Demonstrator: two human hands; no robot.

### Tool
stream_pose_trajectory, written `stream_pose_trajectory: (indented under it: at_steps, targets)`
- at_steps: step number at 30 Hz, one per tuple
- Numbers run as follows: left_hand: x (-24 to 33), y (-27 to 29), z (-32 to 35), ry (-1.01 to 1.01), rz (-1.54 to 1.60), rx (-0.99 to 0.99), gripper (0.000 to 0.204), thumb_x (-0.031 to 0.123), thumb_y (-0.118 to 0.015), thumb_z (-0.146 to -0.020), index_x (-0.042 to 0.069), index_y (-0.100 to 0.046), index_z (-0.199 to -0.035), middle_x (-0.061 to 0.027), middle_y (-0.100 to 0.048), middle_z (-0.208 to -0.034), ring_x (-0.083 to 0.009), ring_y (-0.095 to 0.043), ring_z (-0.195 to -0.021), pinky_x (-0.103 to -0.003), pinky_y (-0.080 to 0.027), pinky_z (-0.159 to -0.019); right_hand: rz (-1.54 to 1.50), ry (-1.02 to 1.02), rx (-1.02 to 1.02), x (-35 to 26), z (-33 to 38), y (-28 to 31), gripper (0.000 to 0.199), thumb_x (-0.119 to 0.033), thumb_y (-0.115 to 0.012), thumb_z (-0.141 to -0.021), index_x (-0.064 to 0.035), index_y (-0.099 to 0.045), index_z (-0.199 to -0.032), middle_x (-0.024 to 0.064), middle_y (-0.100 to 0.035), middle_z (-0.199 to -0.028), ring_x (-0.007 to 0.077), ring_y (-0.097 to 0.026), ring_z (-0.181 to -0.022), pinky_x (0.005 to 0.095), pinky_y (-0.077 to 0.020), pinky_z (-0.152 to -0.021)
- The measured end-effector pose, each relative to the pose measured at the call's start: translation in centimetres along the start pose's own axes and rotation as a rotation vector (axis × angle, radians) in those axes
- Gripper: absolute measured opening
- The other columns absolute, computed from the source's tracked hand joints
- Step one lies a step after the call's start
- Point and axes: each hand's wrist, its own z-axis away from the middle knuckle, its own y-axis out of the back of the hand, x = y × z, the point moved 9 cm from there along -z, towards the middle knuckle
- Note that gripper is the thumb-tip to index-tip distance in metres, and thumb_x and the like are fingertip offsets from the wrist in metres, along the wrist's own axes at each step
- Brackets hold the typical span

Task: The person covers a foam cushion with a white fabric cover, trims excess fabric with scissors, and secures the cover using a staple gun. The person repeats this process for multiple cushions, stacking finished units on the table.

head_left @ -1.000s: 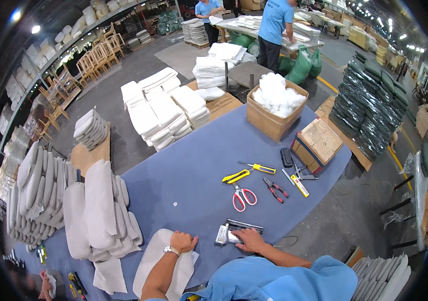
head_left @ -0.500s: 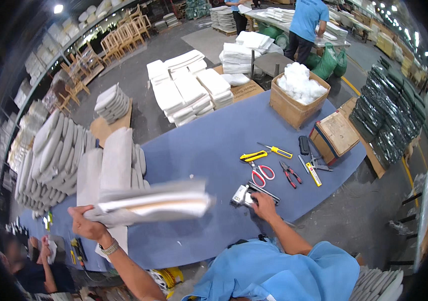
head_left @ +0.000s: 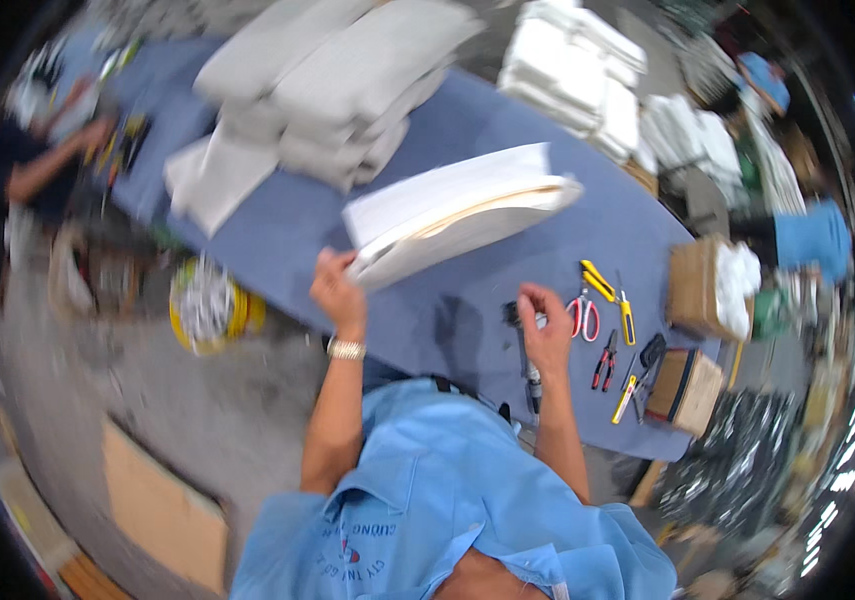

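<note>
My left hand (head_left: 339, 292) is closed on the near left end of a flat seat cushion (head_left: 457, 238), which I hold tilted above the blue table (head_left: 427, 345). The cushion has a pale cover, and a thin tan layer shows along its edge. My right hand (head_left: 545, 335) is to the right of it, fingers loosely bent and apart, over a staple gun (head_left: 533, 382). The hand hides part of that tool. Close by on the table are red-handled scissors (head_left: 590, 320).
Grey cushions (head_left: 367, 75) are stacked on the far left of the table. Rightward lie a yellow cutter (head_left: 597, 280), pliers (head_left: 604, 362), a small box (head_left: 685, 392) and a carton (head_left: 695, 285) of white stuffing. A co-worker's arm (head_left: 52, 160) shows far left. A yellow bucket (head_left: 209, 305) stands on the floor.
My view has turned down and left. My right hand has lifted off the staple gun. The cushion, still in my left hand, is now tilted with its right end raised.
</note>
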Motion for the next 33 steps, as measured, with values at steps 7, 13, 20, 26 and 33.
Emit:
stream_pose_trajectory:
  at_steps: [7,13,20,26,33]
  targets:
    - [1.1,0.8,1.8,0.171,0.118,-0.016,0.051,0.027,-0.04,-0.113,-0.005,-0.076,-0.096,-0.0135,-0.073,-0.092,-0.0203,-0.068,-0.083,-0.034,-0.053,-0.079,0.067,0.378,-0.365,-15.6,-2.1,-11.9,0.041,-0.011,-0.078,-0.087,-0.0082,-0.067,-0.127,0.0105,-0.066,-0.115,0.0259,-0.067,-0.094,0.0371,-0.0557,-0.079]
    - [1.2,0.9,1.1,0.154,0.129,-0.034,0.053,0.028,-0.038,-0.113,-0.005,-0.075,-0.094,-0.0139,-0.073,-0.092,-0.0211,-0.069,-0.084,-0.034,-0.054,-0.078,0.315,0.352,-0.536,-13.5,-1.0,-16.6,0.032,-0.015,-0.079,-0.085,-0.0078,-0.068,-0.115,0.0126,-0.065,-0.11,0.0351,-0.067,-0.098,0.0444,-0.0545,-0.08]
    - [0.8,0.2,-0.9,0.135,0.149,-0.109,0.051,0.027,-0.039,-0.113,-0.004,-0.075,-0.094,-0.0128,-0.073,-0.091,-0.0216,-0.068,-0.084,-0.034,-0.052,-0.078,0.256,0.348,-0.386,-13.7,-0.4,-16.4,0.021,-0.016,-0.078,-0.086,-0.0076,-0.071,-0.104,0.0106,-0.069,-0.108,0.0325,-0.065,-0.095,0.0431,-0.0517,-0.079]
    - [0.9,-0.7,-2.2,0.073,0.164,-0.297,0.052,0.031,-0.041,-0.114,-0.004,-0.076,-0.098,-0.0104,-0.072,-0.09,-0.0207,-0.067,-0.086,-0.032,-0.051,-0.08,0.718,0.446,-0.273,-16.6,-5.1,-17.5,0.028,-0.033,-0.079,-0.085,-0.0101,-0.075,-0.101,0.0084,-0.073,-0.102,0.0302,-0.061,-0.103,0.0416,-0.0436,-0.091]
    - [-1.4,-3.2,-4.0,0.325,0.359,-0.384,0.054,0.035,-0.043,-0.113,-0.004,-0.077,-0.098,-0.0115,-0.075,-0.093,-0.0148,-0.064,-0.083,-0.031,-0.05,-0.078,0.514,-0.035,-0.448,-13.9,-7.8,-20.4,0.029,-0.03,-0.08,-0.084,-0.0057,-0.071,-0.097,0.0169,-0.074,-0.099,0.039,-0.069,-0.093,0.0473,-0.0517,-0.082]
